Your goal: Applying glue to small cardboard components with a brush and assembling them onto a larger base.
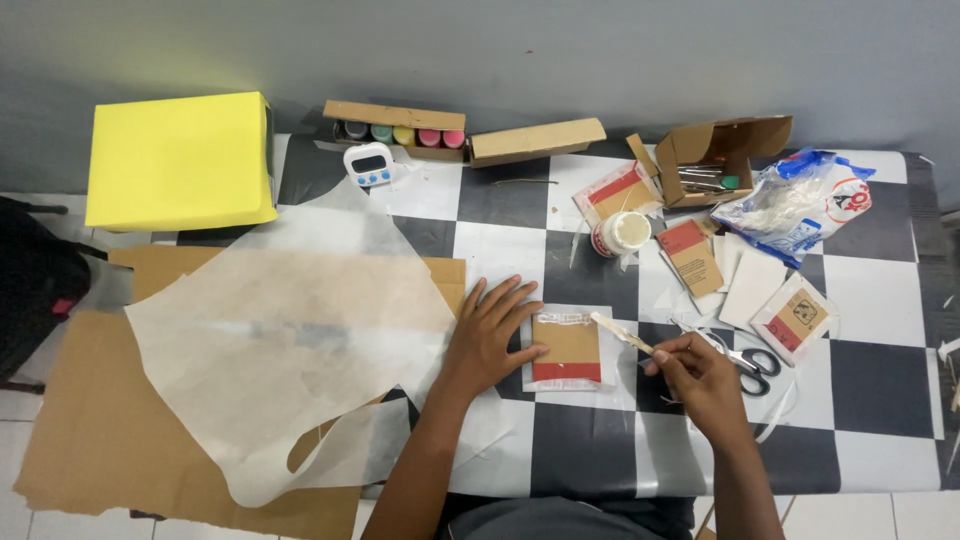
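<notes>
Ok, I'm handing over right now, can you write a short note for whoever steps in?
Left hand: flat on the table, fingertips pinning the left edge of the brown card.
Right hand: holds a wooden stick, tip over the card's top right corner.
Card lies on a white sheet; something glossy shows along its top edge, likely glue.
Glue jar stands open behind it; scissors lie by the right hand.
More cards wait at the right.
Left to do: probably finish this card's edges, then the others.

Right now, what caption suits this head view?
Left hand steadies a brown card; right hand holds a stick.
</notes>
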